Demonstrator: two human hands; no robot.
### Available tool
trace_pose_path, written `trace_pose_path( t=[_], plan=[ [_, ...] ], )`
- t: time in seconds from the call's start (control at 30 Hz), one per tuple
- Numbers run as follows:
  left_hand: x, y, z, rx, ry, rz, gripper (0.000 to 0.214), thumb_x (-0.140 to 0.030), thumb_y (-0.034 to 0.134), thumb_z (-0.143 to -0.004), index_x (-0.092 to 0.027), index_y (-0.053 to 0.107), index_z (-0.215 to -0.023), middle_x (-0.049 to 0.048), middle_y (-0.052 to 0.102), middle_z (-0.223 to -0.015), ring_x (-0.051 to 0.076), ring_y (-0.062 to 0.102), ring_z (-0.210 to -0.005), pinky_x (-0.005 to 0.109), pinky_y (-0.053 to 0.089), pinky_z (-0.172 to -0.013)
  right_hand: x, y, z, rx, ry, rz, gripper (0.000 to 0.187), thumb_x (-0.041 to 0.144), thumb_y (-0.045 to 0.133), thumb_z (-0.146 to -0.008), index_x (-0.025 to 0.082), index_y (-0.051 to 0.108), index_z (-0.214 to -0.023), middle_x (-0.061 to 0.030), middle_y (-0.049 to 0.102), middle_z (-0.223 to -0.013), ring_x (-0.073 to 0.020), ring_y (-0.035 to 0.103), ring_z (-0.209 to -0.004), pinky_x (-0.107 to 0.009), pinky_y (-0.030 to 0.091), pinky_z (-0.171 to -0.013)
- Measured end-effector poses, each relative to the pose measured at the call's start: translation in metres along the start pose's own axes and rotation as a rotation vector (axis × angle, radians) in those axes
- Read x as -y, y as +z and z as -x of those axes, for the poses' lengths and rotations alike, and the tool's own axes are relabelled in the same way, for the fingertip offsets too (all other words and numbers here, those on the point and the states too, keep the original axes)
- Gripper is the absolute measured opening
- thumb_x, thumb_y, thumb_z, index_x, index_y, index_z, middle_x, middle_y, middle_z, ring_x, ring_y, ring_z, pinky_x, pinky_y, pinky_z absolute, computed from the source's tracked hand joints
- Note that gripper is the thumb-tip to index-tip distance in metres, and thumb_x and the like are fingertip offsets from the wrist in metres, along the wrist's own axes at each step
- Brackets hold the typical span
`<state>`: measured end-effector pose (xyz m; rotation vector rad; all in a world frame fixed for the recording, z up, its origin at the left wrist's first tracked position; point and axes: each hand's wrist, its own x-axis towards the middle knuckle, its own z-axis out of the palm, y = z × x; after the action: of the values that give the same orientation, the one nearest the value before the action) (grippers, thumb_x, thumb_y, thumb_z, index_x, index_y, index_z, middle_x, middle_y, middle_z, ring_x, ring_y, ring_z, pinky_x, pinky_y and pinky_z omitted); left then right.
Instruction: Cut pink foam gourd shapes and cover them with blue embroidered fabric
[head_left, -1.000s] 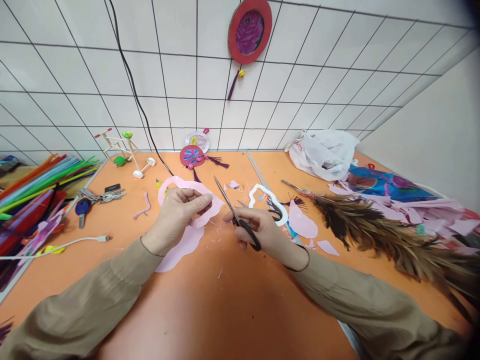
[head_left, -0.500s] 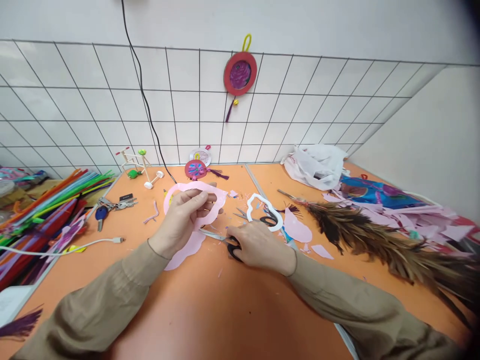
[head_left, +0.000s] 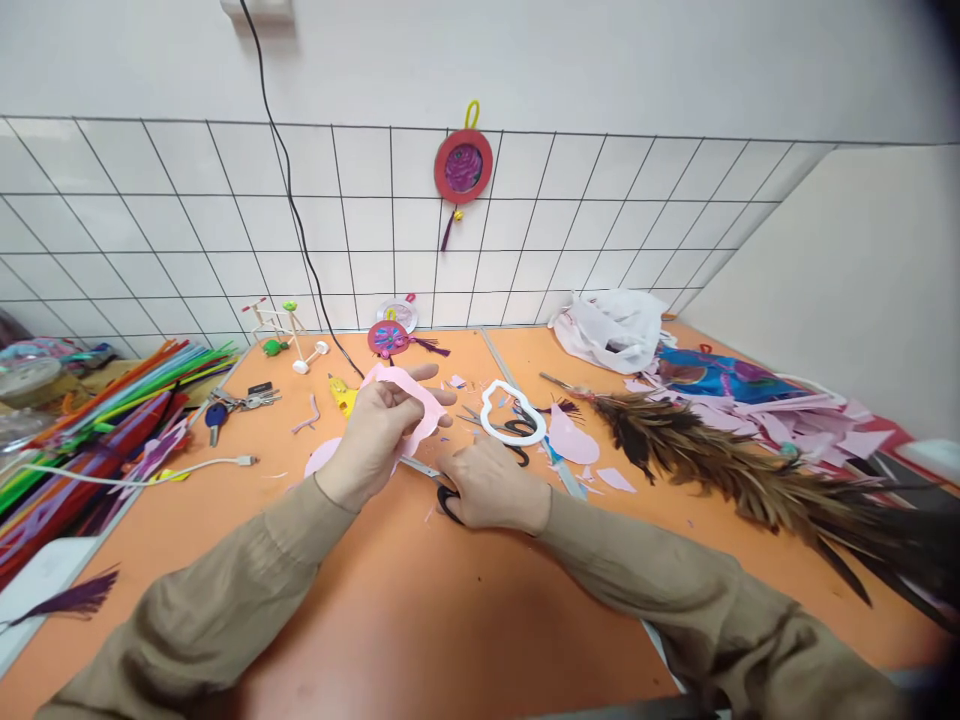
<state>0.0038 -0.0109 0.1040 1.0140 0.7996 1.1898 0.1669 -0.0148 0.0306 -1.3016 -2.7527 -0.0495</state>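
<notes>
fingers of the left hand (head_left: 367,440) pinch the pink paper ring (head_left: 397,380), thumb in front, other fingertips spread behind it; probably backs the thin band so it doesn't flop. ring is left of the white frame (head_left: 486,413), held up over the counter (head_left: 360,600). right hand (head_left: 499,485) is just in front of the white frame, fingers clamped round the black handles of the scissors (head_left: 450,503), blades aimed left toward the ring's lower edge, likely to keep that edge facing the tool. tip contact: can't tell, left hand in the way. second pair of scissors (head_left: 517,455) lies partly under the white frame, seemingly parked. pink offcut (head_left: 574,437) just right of the frame, feather bundle (head_left: 675,440) further right, yellow tool (head_left: 343,395) well left of it; probably set aside so both hands have room.
</notes>
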Motion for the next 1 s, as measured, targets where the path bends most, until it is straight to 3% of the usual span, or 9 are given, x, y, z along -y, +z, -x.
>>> trace_pose_path(
  t=[0.07,0.13,0.2,0.3,0.4,0.67,0.77,0.87,1.0],
  plan=[
    [0.002,-0.001,0.001,0.037,-0.046,-0.007,0.042,-0.011,0.067,-0.059,-0.014,0.069,-0.101,0.0036,0.075,-0.072,0.011,0.060,-0.051,0.020,0.042,-0.047,0.000,0.002,-0.001,-0.007,0.010,0.001,0.026,0.028,0.055,-0.082,0.015,0.069,-0.100,-0.0115,0.072,-0.079,-0.0265,0.064,-0.071,-0.036,0.038,-0.064],
    [0.002,-0.003,0.001,0.148,-0.139,-0.035,0.030,-0.016,0.069,-0.062,-0.012,0.072,-0.092,0.0022,0.070,-0.060,0.006,0.048,-0.037,0.019,0.034,-0.038,-0.002,0.005,-0.002,0.000,0.045,0.005,0.026,0.028,0.054,-0.083,0.016,0.069,-0.102,-0.0110,0.073,-0.083,-0.0258,0.064,-0.071,-0.035,0.038,-0.063],
    [0.000,-0.008,0.000,0.336,-0.255,-0.081,0.020,-0.023,0.073,-0.067,-0.010,0.073,-0.083,0.0033,0.067,-0.053,0.004,0.040,-0.030,0.017,0.025,-0.032,-0.004,0.007,-0.004,0.002,0.078,0.003,0.025,0.029,0.054,-0.084,0.017,0.069,-0.100,-0.0099,0.073,-0.084,-0.0248,0.065,-0.070,-0.034,0.037,-0.061],
    [-0.002,-0.014,-0.005,0.645,-0.383,-0.129,0.025,-0.035,0.081,-0.071,-0.010,0.074,-0.074,0.0069,0.068,-0.051,0.004,0.040,-0.026,0.016,0.020,-0.028,-0.009,0.008,-0.006,0.009,0.097,0.009,0.021,0.031,0.056,-0.084,0.017,0.070,-0.091,-0.0096,0.073,-0.080,-0.0243,0.065,-0.069,-0.032,0.033,-0.059],
    [-0.002,-0.020,-0.012,0.808,-0.421,-0.131,0.033,-0.044,0.082,-0.073,-0.011,0.075,-0.072,0.0080,0.068,-0.048,0.005,0.038,-0.024,0.016,0.020,-0.025,-0.013,0.008,-0.008,0.016,0.090,0.043,0.022,0.029,0.055,-0.085,0.016,0.071,-0.089,-0.0115,0.073,-0.082,-0.0246,0.066,-0.071,-0.033,0.032,-0.061],
    [0.014,-0.031,-0.028,0.813,-0.520,-0.130,0.038,-0.046,0.078,-0.075,-0.011,0.070,-0.065,0.0120,0.070,-0.051,0.008,0.042,-0.024,0.015,0.022,-0.022,-0.018,0.006,-0.008,-0.037,0.066,0.066,0.026,0.033,0.057,-0.084,0.014,0.075,-0.086,-0.0147,0.071,-0.087,-0.0260,0.064,-0.080,-0.034,0.034,-0.069],
    [0.019,-0.031,-0.029,0.799,-0.523,-0.158,0.036,-0.043,0.076,-0.077,-0.010,0.070,-0.064,0.0123,0.069,-0.050,0.008,0.043,-0.025,0.015,0.022,-0.022,-0.020,0.006,-0.009,0.021,0.087,-0.016,0.025,0.033,0.059,-0.082,0.013,0.075,-0.085,-0.0161,0.071,-0.089,-0.0259,0.063,-0.080,-0.032,0.031,-0.063],
    [0.023,-0.029,-0.028,0.801,-0.533,-0.196,0.031,-0.038,0.074,-0.078,-0.010,0.070,-0.065,0.0123,0.069,-0.050,0.009,0.044,-0.025,0.015,0.023,-0.023,-0.024,0.004,-0.010,0.103,0.142,-0.117,0.021,0.028,0.059,-0.083,0.014,0.074,-0.084,-0.0108,0.071,-0.078,-0.0189,0.059,-0.065,-0.029,0.029,-0.056],
    [0.026,-0.028,-0.029,0.797,-0.519,-0.209,0.028,-0.034,0.069,-0.080,-0.011,0.070,-0.065,0.0121,0.069,-0.051,0.009,0.044,-0.025,0.015,0.025,-0.024,-0.031,-0.007,-0.010,0.207,0.097,-0.321,0.013,0.019,0.068,-0.076,0.017,0.074,-0.087,-0.0016,0.070,-0.073,-0.0127,0.056,-0.060,-0.024,0.033,-0.054]
  ],
)
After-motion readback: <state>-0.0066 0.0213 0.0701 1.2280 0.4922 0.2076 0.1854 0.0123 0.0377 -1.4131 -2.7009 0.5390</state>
